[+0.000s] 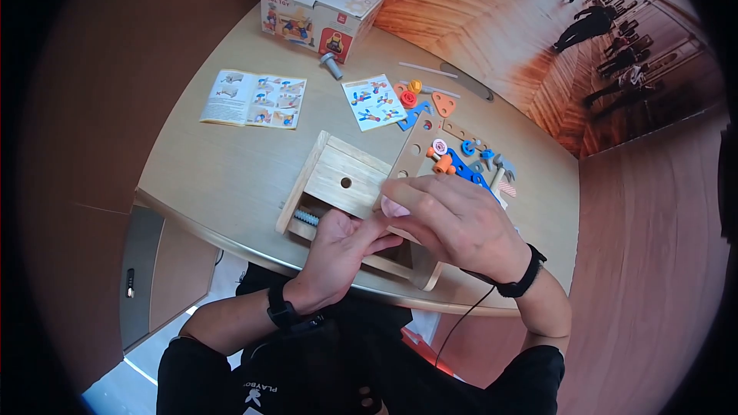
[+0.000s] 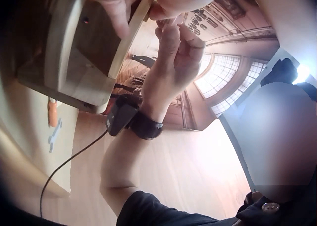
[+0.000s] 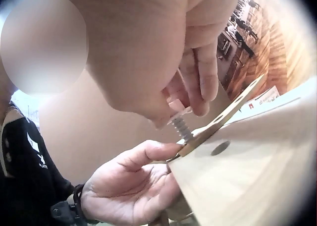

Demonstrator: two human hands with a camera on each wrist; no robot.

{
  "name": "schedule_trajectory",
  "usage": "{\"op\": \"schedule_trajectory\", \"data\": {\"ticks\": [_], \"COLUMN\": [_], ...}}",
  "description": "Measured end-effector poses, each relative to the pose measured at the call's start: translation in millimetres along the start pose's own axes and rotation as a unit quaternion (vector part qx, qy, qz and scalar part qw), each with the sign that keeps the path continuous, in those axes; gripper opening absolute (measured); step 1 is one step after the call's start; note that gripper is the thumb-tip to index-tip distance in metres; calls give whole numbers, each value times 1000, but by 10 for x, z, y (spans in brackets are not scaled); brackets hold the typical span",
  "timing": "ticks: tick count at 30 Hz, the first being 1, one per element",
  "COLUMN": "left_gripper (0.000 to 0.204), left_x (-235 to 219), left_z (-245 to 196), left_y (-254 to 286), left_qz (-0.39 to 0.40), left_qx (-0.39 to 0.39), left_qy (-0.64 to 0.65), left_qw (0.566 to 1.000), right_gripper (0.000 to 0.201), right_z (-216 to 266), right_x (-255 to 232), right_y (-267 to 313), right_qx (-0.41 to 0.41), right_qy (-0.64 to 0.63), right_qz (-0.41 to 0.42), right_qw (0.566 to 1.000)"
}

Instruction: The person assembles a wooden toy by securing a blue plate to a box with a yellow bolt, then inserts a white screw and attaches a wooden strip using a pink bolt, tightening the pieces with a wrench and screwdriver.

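A wooden toy workbench (image 1: 332,170) stands at the table's front edge, a round hole in its top. A flat wooden strip with holes (image 3: 229,111) lies along its side edge and juts past it. My right hand (image 1: 470,224) pinches the pink head of a toy screw (image 1: 395,207). In the right wrist view the screw's grey threaded shank (image 3: 182,129) points down at the strip's near end. My left hand (image 1: 332,260) grips that end, thumb beside the screw tip and fingers under the bench top. A grey-blue threaded rod (image 1: 306,217) shows at the bench's left side.
Behind my right hand lie several toy parts: a blue strip (image 1: 465,170), an orange piece (image 1: 443,105) and a hammer (image 1: 501,169). Farther back are a loose grey bolt (image 1: 331,66), an open booklet (image 1: 255,100), a picture sheet (image 1: 373,102) and the toy box (image 1: 319,11).
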State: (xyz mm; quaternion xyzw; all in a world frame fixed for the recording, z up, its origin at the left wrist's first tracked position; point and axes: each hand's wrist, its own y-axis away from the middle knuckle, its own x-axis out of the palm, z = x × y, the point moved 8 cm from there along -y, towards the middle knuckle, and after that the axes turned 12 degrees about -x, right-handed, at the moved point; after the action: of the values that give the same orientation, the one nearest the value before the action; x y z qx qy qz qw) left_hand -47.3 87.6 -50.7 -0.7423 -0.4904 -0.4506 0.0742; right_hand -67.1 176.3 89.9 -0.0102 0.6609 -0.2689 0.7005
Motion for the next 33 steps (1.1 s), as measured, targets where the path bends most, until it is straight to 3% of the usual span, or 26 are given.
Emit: {"op": "schedule_trajectory", "data": {"ticks": [5,9,13,18,20,22,24,25,28,30,33], "left_gripper": [26,24,24,26,27,24,24,23,23,25,26], "left_x": [20,-9,-72,23,33,-58,34,67,64,79,76], "left_z": [22,50,103,39,76,95,37,18,31,40,41], "left_y": [-24,-42,-50,-40,-53,-57,-38,-23,-57,-56,-47], "left_qz": [48,28,-1,10,34,-35,-26,-16,28,13,-30], "left_qx": [34,43,24,25,32,31,34,35,60,40,32], "left_qy": [-23,-30,-12,-18,-49,-20,-4,13,-10,-37,-30], "left_qw": [998,998,1000,999,998,999,999,999,998,998,999], "right_gripper": [34,49,56,51,48,46,54,54,53,46,48], "right_z": [-55,-94,-72,-132,-99,-100,-61,-69,-74,-182,-151], "right_x": [72,72,-18,127,54,42,12,28,83,98,4], "right_y": [-78,-97,-112,70,52,18,20,33,37,89,73], "right_qx": [54,82,50,78,81,79,34,37,23,95,108], "right_qy": [60,146,131,170,162,155,123,123,100,162,142], "right_qz": [30,58,42,148,111,74,-42,-45,0,124,90], "right_qw": [996,984,989,971,977,982,991,991,995,974,980]}}
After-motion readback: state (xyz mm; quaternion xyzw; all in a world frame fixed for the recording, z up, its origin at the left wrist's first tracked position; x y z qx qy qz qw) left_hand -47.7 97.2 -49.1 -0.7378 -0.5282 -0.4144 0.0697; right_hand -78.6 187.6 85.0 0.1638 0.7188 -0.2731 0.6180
